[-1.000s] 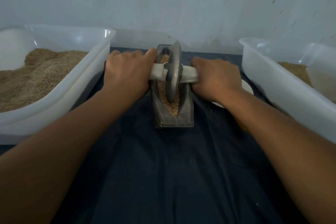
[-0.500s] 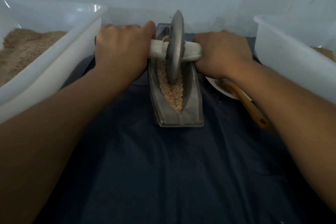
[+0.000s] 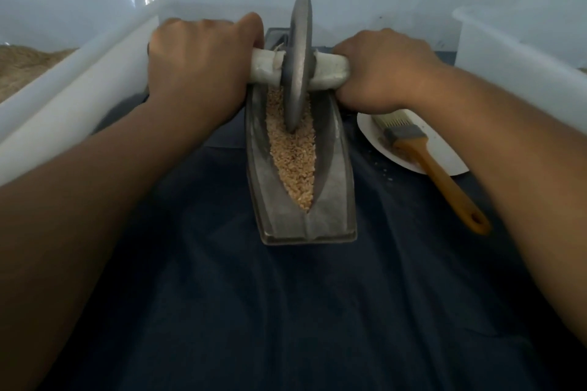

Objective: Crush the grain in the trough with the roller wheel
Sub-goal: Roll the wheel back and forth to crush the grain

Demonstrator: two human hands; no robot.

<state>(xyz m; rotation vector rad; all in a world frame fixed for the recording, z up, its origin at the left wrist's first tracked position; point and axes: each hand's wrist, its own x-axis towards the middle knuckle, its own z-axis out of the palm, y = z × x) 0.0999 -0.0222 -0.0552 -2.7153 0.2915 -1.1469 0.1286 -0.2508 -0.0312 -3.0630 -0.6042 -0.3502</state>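
Wheel worked along the trough, grain half crushed

The near tip of the trough (image 3: 306,225) shows bare metal, then grain (image 3: 293,159) lying coarse up to the wheel (image 3: 298,63), which bites in at mid-trough; against a second ago it seems to sit nearer, though the camera moved too. Left hand (image 3: 200,70) and right hand (image 3: 381,73) wrap the axle ends tight. A brush (image 3: 425,155) lies on a plate (image 3: 451,165) beside, so more passes look needed

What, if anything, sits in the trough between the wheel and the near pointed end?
Only the grain itself. The roller wheel, held by the left hand and right hand, has a bare run down the trough. The brush lies outside, on the plate.
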